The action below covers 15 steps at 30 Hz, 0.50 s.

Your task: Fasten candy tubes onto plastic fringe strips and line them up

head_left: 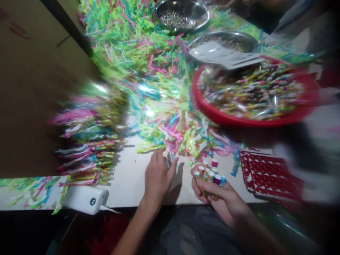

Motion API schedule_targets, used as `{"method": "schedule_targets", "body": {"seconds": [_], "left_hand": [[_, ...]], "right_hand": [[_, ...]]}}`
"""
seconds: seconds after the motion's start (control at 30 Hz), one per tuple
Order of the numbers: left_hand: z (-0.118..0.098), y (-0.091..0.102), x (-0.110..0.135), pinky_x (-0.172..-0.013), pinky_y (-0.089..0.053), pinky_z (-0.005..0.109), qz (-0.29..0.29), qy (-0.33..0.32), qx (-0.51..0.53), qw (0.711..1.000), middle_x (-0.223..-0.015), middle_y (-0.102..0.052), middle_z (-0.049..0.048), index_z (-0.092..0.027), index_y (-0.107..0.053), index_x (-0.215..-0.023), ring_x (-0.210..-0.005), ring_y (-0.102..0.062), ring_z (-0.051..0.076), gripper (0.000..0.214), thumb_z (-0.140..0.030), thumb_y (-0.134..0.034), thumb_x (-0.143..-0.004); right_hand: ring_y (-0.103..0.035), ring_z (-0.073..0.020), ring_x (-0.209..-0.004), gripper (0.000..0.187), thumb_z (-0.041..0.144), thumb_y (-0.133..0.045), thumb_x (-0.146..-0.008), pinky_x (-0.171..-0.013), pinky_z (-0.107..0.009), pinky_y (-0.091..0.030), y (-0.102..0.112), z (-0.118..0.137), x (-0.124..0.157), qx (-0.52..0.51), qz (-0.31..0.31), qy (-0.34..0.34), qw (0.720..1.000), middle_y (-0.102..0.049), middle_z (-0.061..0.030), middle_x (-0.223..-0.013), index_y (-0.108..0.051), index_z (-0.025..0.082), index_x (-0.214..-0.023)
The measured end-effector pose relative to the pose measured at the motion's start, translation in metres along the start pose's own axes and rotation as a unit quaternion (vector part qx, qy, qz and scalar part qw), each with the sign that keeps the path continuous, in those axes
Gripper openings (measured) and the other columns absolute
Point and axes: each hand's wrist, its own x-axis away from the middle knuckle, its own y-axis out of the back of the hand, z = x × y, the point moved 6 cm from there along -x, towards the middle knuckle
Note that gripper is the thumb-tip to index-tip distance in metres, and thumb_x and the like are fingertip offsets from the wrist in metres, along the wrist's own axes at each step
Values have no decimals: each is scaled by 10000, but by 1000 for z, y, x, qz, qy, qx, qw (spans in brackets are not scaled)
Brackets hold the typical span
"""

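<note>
A bundle of small capped tubes (209, 175) is being gripped snugly by the right hand's fingers (212, 187) above the table (127, 184), ends kept aligned, while the left hand (157, 179) is being held open beside shredded coloured strips (170, 134).

Table strip (127, 184) between power bank (84, 200) and left hand (157, 180); shredded fringe (170, 120) ahead, red mesh (271, 175) rightward.

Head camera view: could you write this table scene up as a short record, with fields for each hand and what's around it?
Left hand: open, fingers spread, holding nothing visible
Right hand: gripping a bunch of small colour-capped tubes
Next to the hands: shredded multicoloured strips
To the right: red lattice sheet
Farther off: red tray of wrapped sticks
To the left: white power bank with cable
</note>
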Motion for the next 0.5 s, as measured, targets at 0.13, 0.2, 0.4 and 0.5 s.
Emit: {"method": "schedule_targets", "body": {"seconds": [0.13, 0.2, 0.4, 0.5], "left_hand": [[3, -12, 2, -825, -529, 400, 56, 4, -153, 987, -1063, -614, 108, -159, -566, -1096, -1033, -624, 303, 177, -324, -552, -1033], [3, -9, 11, -808, -524, 407, 71, -1, -174, 982, -1011, -612, 105, -161, -578, -1023, -994, -621, 304, 80, -209, -515, -1017], [11, 3, 39, -797, -504, 406, 118, -33, -152, 981, -943, -609, 85, -171, -584, -938, -923, -608, 283, 119, -88, -499, -942], [10, 13, 45, -773, -502, 338, 128, -5, 79, 989, -917, -619, 45, -188, -574, -960, -849, -612, 210, 57, -155, -528, -967]], "right_hand": [[-507, -135, -647, 284, 355, -874, -804, -573, -256, -378, 11, 7, 3, 31, -50, 35, 998, -609, -12, -689, -713, 151, -921], [-536, -150, -658, 353, 368, -902, -774, -601, -270, -404, 14, 5, 4, 29, -69, 33, 997, -665, -28, -725, -728, 166, -1005], [-541, -119, -627, 311, 390, -909, -771, -604, -257, -410, 13, 8, 1, 64, -88, 59, 992, -674, -28, -725, -732, 147, -851], [-529, -114, -593, 329, 398, -896, -781, -585, -267, -401, 12, 12, 0, 99, -90, 75, 988, -665, -35, -699, -692, 142, -751]]}}
